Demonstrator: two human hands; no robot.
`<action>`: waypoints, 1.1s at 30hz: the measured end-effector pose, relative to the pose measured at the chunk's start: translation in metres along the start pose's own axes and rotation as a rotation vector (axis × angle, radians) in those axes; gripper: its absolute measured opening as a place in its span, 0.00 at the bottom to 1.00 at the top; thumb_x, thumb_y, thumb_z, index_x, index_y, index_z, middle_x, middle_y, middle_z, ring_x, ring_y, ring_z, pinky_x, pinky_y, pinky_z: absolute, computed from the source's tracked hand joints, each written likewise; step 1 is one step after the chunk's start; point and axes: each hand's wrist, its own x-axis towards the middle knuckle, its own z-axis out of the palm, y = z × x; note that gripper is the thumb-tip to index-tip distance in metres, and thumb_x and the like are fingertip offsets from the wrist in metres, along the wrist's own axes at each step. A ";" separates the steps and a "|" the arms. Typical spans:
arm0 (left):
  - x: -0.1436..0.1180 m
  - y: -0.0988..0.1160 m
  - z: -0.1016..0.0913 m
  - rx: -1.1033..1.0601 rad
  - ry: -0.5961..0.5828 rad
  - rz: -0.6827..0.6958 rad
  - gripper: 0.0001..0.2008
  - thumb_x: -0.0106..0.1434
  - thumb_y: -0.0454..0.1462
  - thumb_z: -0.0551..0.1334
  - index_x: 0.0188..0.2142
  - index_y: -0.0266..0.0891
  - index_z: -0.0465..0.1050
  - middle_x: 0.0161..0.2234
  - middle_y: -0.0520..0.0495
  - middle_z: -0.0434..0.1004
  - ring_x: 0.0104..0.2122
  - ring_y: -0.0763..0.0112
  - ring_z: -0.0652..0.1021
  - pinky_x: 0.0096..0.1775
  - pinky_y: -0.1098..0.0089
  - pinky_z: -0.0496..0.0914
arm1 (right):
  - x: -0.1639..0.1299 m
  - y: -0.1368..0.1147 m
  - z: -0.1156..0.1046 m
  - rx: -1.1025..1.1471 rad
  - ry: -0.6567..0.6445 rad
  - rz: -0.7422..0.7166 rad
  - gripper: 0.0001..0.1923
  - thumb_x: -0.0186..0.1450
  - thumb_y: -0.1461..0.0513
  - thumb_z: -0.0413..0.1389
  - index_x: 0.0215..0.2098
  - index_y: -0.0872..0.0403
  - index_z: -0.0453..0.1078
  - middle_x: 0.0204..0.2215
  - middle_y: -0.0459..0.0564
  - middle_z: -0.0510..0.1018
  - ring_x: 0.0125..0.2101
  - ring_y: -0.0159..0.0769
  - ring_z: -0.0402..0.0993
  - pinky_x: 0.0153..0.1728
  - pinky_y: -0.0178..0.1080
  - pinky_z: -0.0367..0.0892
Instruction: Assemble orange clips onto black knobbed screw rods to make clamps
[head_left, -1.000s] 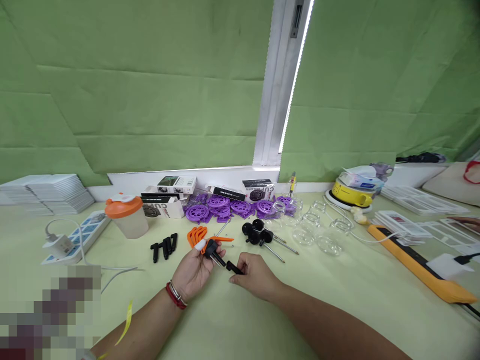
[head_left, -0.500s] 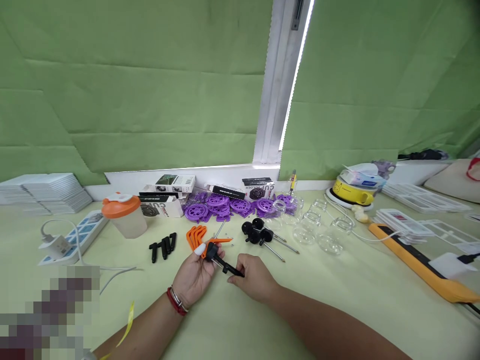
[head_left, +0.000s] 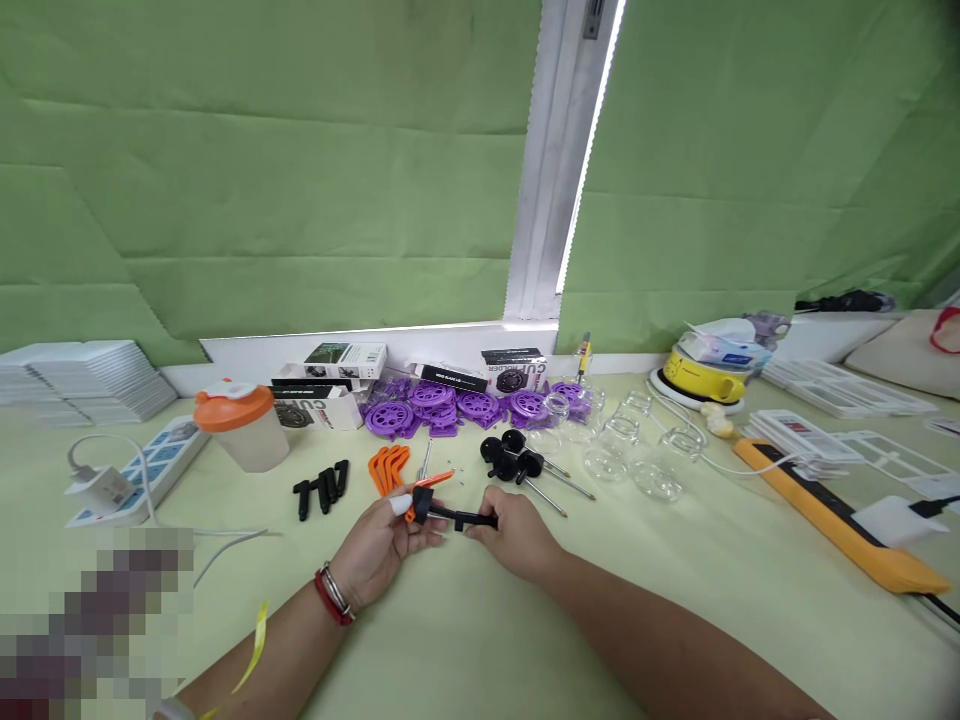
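Black plastic is held between both hands: a knob-headed part with an orange piece against it (head_left: 417, 500) is pinched in the closed grip of the left hand (head_left: 375, 548), and a short black sleeve (head_left: 471, 519) is clasped in the closed grip of the right hand (head_left: 516, 530), the two pieces being brought end to end just above the worktop (head_left: 525, 640) — whether they are fully seated together cannot be told, since the joint is partly hidden by the fingers. By the look of it, this one assembly is judged to be at its joining step and not yet set down. Much appears left to do: just beyond the left hand a fan of orange clips (head_left: 386, 466) lies unused, further left a row of black sleeves (head_left: 324, 487) waits, and just beyond the right hand a cluster of black-knobbed metal pins (head_left: 521, 468) is piled together. Behind these, purple wheels (head_left: 450, 408) are heaped in front of small printed boxes (head_left: 337, 380), with clear glass jars (head_left: 630, 450) to the right — none of them seen joined to anything. No finished pile can be made out. An orange-lidded cup (head_left: 238, 426) and a power strip (head_left: 142, 470) stand at the far left.
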 end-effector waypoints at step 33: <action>0.002 -0.009 0.000 -0.138 -0.042 -0.051 0.06 0.57 0.32 0.63 0.36 0.35 0.72 0.35 0.43 0.76 0.35 0.64 0.79 0.44 0.61 0.73 | 0.000 0.002 -0.003 0.032 -0.090 -0.283 0.14 0.64 0.62 0.51 0.46 0.52 0.73 0.37 0.50 0.78 0.38 0.38 0.72 0.40 0.35 0.63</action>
